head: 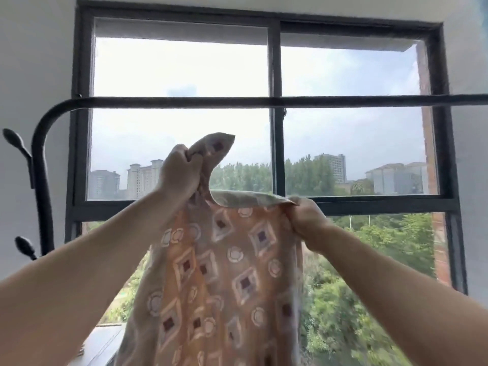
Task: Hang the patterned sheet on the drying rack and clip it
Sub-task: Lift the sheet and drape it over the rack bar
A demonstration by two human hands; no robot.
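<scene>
The patterned sheet (221, 273), orange with pale diamonds and circles, hangs in front of me between both raised arms. My left hand (179, 173) grips its upper left corner, a flap of which sticks up above the fist. Lower and to the right, my right hand (306, 220) pinches the top edge. The drying rack's black top bar (264, 101) runs across the view above both hands and the sheet does not touch it. No clip is in view.
The rack's curved black post (42, 159) stands at the left with two knobbed hooks (17, 142). Behind the bar is a large black-framed window (274, 62) with trees and buildings outside. White walls flank it.
</scene>
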